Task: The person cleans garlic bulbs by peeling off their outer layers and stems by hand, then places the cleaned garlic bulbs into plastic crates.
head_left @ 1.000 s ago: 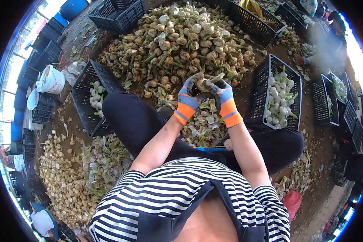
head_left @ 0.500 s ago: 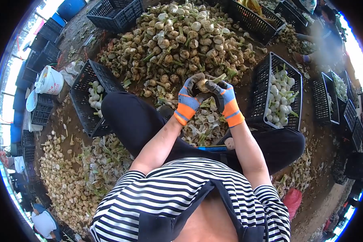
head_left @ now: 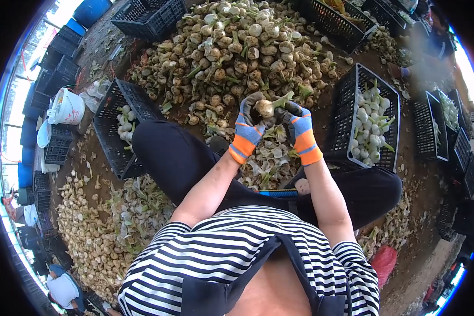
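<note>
A garlic bulb point(head_left: 265, 108) with a cut green stem point(head_left: 283, 99) is gripped in my left hand point(head_left: 249, 122), whose gloved fingers wrap its left side and underside. My right hand point(head_left: 298, 124), in a matching grey, blue and orange glove, is close against the bulb's right side, below the stem. Its fingers are curled together; what they pinch, if anything, is hidden. Just beyond both hands rises a large heap of unpeeled garlic point(head_left: 237, 58). Loose papery skins point(head_left: 266, 166) lie on the ground beneath my wrists, between my legs.
A black crate point(head_left: 357, 84) with cleaned white bulbs point(head_left: 373, 124) stands to my right; another crate point(head_left: 102, 113) holding some bulbs is tilted at my left. Trimmed garlic point(head_left: 84, 231) and peelings point(head_left: 137, 210) spread at lower left. A white bucket point(head_left: 68, 108) stands farther left. Other people work at the edges.
The bulb has turned in my left hand so more of its pale side and stem shows. My right fingers have shifted down off the stem. The view has shifted slightly.
</note>
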Tool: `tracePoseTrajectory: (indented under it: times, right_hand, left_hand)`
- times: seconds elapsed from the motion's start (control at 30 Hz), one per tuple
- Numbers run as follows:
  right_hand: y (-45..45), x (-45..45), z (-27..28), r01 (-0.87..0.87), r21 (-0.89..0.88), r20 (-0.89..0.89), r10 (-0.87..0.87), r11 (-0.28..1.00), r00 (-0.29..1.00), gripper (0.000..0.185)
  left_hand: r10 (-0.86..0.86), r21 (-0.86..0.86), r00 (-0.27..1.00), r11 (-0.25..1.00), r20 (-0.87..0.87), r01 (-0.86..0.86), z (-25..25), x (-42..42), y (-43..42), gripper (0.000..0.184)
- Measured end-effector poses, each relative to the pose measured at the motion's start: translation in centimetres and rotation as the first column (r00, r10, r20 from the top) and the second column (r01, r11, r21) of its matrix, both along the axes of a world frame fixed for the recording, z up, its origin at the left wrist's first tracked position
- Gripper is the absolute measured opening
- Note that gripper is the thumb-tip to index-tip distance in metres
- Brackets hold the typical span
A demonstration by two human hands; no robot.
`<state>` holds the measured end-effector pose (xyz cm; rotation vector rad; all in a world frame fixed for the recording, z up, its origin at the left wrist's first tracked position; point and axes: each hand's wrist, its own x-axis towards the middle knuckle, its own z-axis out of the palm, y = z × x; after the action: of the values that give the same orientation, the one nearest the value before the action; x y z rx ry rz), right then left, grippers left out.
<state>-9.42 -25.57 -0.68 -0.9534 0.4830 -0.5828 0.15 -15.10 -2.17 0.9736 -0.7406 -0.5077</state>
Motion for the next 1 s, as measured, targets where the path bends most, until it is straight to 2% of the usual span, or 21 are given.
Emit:
tracePoseTrajectory:
  times: [0.03, 0.1, 0.13, 0.23, 0.27, 0.37, 0.4, 0.43, 0.47, 0.5, 0.53, 0.63, 0.67, 0.7, 0.77, 0.8, 0.9, 0.93, 1.0]
  right_hand:
    - [-0.6, -0.2, -1.0, 0.04, -0.202, -0.038, -0.049, 0.979, 0.998, 0.024]
    - [-1.5, -0.3, -2.7, 0.089, -0.577, -0.081, -0.165, 0.812, 0.983, 0.026]
    - [-1.8, -0.6, -2.5, 0.03, -0.571, -0.047, -0.069, 0.821, 0.997, 0.027]
    - [-1.4, -0.6, -2.2, 0.033, -0.717, -0.15, -0.2, 0.697, 0.968, 0.027]
    - [-0.7, -0.4, -0.6, 0.044, -0.681, -0.094, -0.147, 0.731, 0.985, 0.023]
    - [-0.3, -0.7, 0.1, 0.01, -0.527, -0.177, -0.121, 0.85, 0.977, 0.019]
    - [-0.6, -0.7, 0.5, -0.004, -0.355, -0.133, -0.046, 0.935, 0.99, 0.012]
    - [-0.6, -0.6, 0.5, 0.008, -0.322, -0.14, -0.056, 0.947, 0.988, 0.014]
    - [-0.5, -0.6, 0.5, 0.022, -0.289, -0.147, -0.068, 0.957, 0.987, 0.016]
    - [-0.4, -0.7, 0.4, 0.037, -0.252, -0.158, -0.079, 0.967, 0.984, 0.018]
    - [-0.5, -0.8, 0.0, 0.015, -0.258, -0.157, -0.058, 0.966, 0.986, 0.019]
    - [-0.7, -0.6, -0.8, 0.127, 0.124, -0.059, -0.121, 0.984, 0.991, 0.018]
    - [-0.9, -0.6, -0.8, 0.198, 0.25, -0.083, -0.183, 0.948, 0.98, 0.019]
    - [-1.8, -0.7, -2.1, 0.252, 0.325, -0.095, -0.234, 0.912, 0.968, 0.019]
    - [-3.2, -1.4, -4.0, 0.222, 0.262, -0.155, -0.186, 0.939, 0.97, 0.019]
    - [-2.9, -1.2, -3.8, 0.264, 0.223, -0.233, -0.211, 0.938, 0.949, 0.019]
    - [-3.2, -1.8, -4.8, 0.2, 0.191, -0.324, -0.131, 0.961, 0.937, 0.019]
    - [-3.2, -1.7, -5.2, 0.202, 0.165, -0.323, -0.14, 0.965, 0.936, 0.018]
    - [-2.9, -1.5, -5.7, 0.262, 0.197, -0.293, -0.198, 0.945, 0.935, 0.019]
  left_hand:
    - [-0.04, -0.001, 0.993, 0.999, -0.11, 0.04, -0.1, 0.0, 0.1, 0.054]
    - [-0.12, -0.017, 0.938, 0.993, -0.326, 0.121, -0.3, -0.1, 0.1, 0.052]
    - [-0.137, 0.011, 0.918, 0.988, -0.372, 0.152, -0.3, 0.0, 0.2, 0.05]
    - [-0.176, 0.077, 0.846, 0.966, -0.504, 0.247, -0.1, 0.3, 0.1, 0.043]
    - [-0.245, -0.02, 0.72, 0.952, -0.649, 0.306, -4.6, 1.7, -0.8, 0.039]
    - [-0.215, 0.151, 0.863, 0.937, -0.457, 0.314, -3.6, 1.5, -0.2, 0.039]
    - [-0.296, 0.122, 0.821, 0.908, -0.488, 0.4, -2.2, 1.9, 0.4, 0.039]
    - [-0.372, 0.095, 0.772, 0.871, -0.516, 0.483, -0.7, 2.3, 1.0, 0.038]
    - [-0.346, 0.015, 0.783, 0.911, -0.517, 0.412, -1.9, 1.9, 0.2, 0.035]
    - [-0.209, 0.129, 0.948, 0.961, -0.24, 0.245, -1.7, 1.2, -0.2, 0.035]
    - [-0.013, 0.22, 0.998, 0.976, 0.056, 0.001, -1.4, 0.5, -0.7, 0.036]
    - [-0.171, 0.289, 0.98, 0.938, -0.101, 0.193, 0.1, 1.3, 0.0, 0.045]
    - [-0.213, 0.187, 0.967, 0.953, -0.139, 0.237, 0.1, 1.5, 0.0, 0.049]
    - [-0.27, 0.163, 0.937, 0.937, -0.222, 0.309, 0.7, 1.4, 0.2, 0.051]
    - [-0.377, 0.101, 0.845, 0.891, -0.38, 0.443, 2.1, 0.9, 1.0, 0.055]
    - [-0.425, 0.094, 0.849, 0.876, -0.313, 0.473, 1.7, 0.8, 0.7, 0.061]
    - [-0.481, 0.077, 0.781, 0.831, -0.397, 0.551, 1.0, 0.9, 1.3, 0.064]
    - [-0.525, 0.06, 0.761, 0.808, -0.381, 0.587, 0.7, 1.0, 1.1, 0.064]
    - [-0.499, 0.101, 0.806, 0.827, -0.319, 0.553, 0.9, 0.6, 1.0, 0.063]
